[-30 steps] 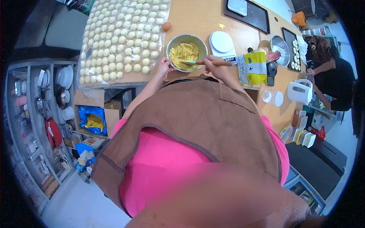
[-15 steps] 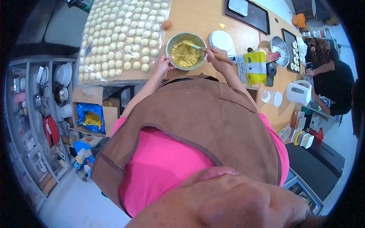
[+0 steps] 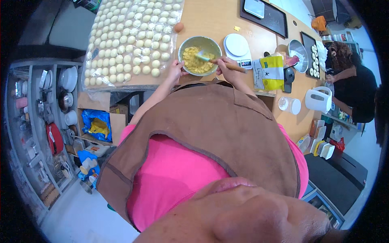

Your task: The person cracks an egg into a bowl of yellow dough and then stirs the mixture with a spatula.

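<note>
A metal mixing bowl (image 3: pixel 218 45) stands on the table in front of me, holding a yellow, lumpy mixture (image 3: pixel 193 64). My left hand (image 3: pixel 177 69) is closed on the bowl's left rim. In my right hand (image 3: pixel 225 69), at the right side of the bowl, is a spatula (image 3: pixel 238 69) with a wooden handle and a pale blade; my fingers wrap round the handle, and the blade sits in the mixture. A brown egg (image 3: pixel 178 27) lies just beyond the bowl. To its right is a white kitchen scale (image 3: pixel 236 44).
Rows of pale dough balls (image 3: pixel 117 52) cover a plastic sheet at left. On the right are a yellow-and-white pouch (image 3: pixel 268 73), a second metal bowl (image 3: pixel 298 54), a clear jar (image 3: pixel 289 105), a white jug (image 3: pixel 318 99) and dark trays (image 3: pixel 265 18). Another person (image 3: pixel 352 89) works at far right.
My right hand has moved slightly left and down, and the spatula's blade has swung left and down through the mixture. My left hand stays on the bowl's rim.
</note>
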A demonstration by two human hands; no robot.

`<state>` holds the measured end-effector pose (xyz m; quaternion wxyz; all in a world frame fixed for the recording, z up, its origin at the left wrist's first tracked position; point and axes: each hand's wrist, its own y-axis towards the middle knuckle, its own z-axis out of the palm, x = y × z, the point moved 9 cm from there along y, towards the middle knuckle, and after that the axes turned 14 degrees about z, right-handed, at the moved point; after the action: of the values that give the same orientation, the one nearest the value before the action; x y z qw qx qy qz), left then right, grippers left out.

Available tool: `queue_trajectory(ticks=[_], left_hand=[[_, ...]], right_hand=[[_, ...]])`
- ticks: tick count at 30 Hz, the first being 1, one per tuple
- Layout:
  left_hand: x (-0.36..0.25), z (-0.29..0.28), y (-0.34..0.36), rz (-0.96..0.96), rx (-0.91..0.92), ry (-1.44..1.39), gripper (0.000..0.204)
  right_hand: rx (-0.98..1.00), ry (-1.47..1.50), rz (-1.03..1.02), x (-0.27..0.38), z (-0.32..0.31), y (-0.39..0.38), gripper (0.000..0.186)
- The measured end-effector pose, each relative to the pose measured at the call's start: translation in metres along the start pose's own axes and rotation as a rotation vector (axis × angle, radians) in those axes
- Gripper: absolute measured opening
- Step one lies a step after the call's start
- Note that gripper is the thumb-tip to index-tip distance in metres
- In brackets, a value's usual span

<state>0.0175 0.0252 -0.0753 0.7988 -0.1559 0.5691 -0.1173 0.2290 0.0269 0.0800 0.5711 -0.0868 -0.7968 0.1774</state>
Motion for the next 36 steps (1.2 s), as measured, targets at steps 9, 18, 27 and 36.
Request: queue_trajectory(ticks=[9,18,27,36], left_hand=[[-0.002,-0.002,-0.001,0.016,-0.001,-0.005,0.014],[0.0,-0.004,0.01,0.022,0.067,-0.025,0.011],[-0.019,-0.005,0.021,0.015,0.117,0.116,0.01],[-0.034,0.007,0.007,0.004,0.065,0.033,0.01]], right_hand=[[-0.055,-0.081,0.05,-0.006,-0.008,0.006,0.027],[0.118,-0.104,-0.067,0.054,-0.027,0.003,0.025],[0.375,-0.98,-0.549,0.091,-0.011,-0.003,0.025],[0.386,-0.081,0.125,-0.02,-0.066,0.032,0.022]])
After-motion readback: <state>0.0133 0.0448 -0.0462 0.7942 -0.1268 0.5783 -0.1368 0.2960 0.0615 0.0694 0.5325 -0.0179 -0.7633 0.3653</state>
